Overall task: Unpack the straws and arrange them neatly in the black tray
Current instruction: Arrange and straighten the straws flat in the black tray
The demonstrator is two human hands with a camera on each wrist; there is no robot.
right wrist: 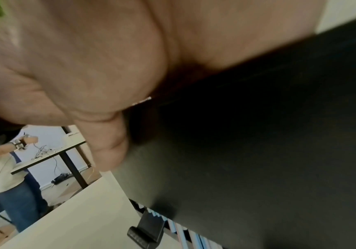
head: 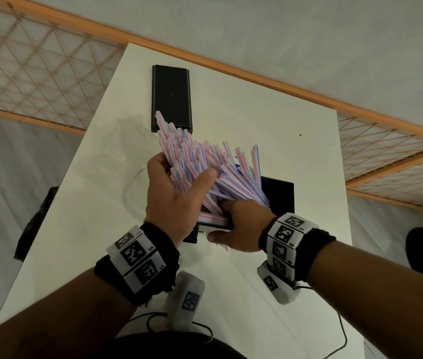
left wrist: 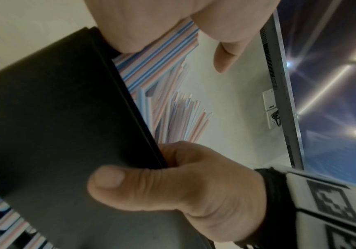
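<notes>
Presently the fingers (head: 206,177) of the left hand (head: 171,195) are curled round a splayed fan of straws (head: 205,161), thumb above and fingertips beneath. The right hand (head: 241,226) is clamped on the near end of a tilted black tray (head: 280,195), thumb against its underside, as is plain in the left wrist view (left wrist: 107,178). The bundle's lower ends are already gathered into the tray at its near end.

The step is judged best done if the tray is kept tilted so the ends are butted against its near wall, the fan is closed by drawing the fingers inward, and the grip is loosened only once the straws lie parallel; otherwise loose ones may be spilled over the rim.

The straws are thin and white, striped red and blue, with far tips uneven and spread wide. A second black tray (head: 171,97) lies flat on the far part of the white bench (head: 283,141), with crumpled clear wrapping (head: 117,151) to the left.
</notes>
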